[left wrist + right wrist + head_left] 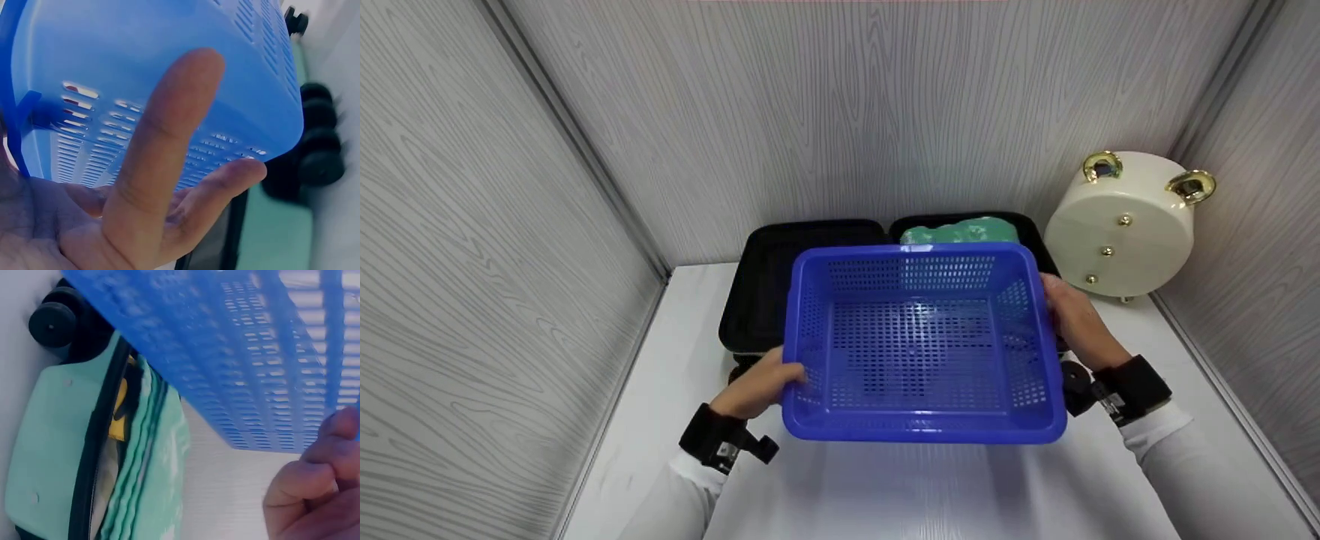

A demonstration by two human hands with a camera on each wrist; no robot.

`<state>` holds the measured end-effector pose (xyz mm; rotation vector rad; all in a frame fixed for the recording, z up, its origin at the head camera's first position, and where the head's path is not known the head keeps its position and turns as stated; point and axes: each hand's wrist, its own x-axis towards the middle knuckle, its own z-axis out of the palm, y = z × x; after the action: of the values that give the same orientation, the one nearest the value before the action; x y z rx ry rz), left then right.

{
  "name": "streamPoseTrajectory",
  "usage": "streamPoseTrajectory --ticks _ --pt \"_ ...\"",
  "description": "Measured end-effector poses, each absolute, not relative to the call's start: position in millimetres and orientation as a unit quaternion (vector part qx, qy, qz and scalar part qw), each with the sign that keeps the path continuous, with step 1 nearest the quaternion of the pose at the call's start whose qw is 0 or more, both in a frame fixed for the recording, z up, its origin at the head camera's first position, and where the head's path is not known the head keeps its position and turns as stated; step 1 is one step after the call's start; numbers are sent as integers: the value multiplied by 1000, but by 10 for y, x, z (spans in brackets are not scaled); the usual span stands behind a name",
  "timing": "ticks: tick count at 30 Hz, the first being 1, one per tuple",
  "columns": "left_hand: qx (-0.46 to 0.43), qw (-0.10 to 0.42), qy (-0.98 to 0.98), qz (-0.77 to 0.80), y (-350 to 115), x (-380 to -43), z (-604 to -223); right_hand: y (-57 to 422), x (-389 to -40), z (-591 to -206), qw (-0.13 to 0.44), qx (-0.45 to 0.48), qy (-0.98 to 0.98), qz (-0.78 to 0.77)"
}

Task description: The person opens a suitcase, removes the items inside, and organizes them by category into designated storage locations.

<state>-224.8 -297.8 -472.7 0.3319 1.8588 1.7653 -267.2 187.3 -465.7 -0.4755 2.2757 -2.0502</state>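
A blue plastic basket [922,433] with slotted walls is held up, tilted so its inside faces the head camera. My left hand [754,386] grips its left side, thumb over the rim; in the left wrist view, fingers [149,163] lie against the slotted outside. At the opposite side, my right hand [1076,319] holds the rim, its fingers partly hidden there. Behind the basket lies an open suitcase [765,296], black inside, with a mint-green shell in the right wrist view. A shiny green wrapped bundle [960,231] sits in its right half. The basket hides much of the suitcase.
A cream round case [1117,240] with gold ear-shaped loops stands in the back right corner. Dark suitcase wheels [53,323] show in the right wrist view. Grey wood-grain panels [840,112] enclose the white table [885,495] at the back and both sides.
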Motion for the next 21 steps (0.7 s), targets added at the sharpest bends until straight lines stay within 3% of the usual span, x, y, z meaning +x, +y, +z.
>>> streamPoseTrajectory --ticks 9,21 --pt "131 324 707 616 -2920 -2090 -4920 2140 -2570 -4852 153 -160 765 -604" --pt "107 319 713 616 -2844 -2110 -5099 2332 -2276 -5122 198 -177 747 -609"
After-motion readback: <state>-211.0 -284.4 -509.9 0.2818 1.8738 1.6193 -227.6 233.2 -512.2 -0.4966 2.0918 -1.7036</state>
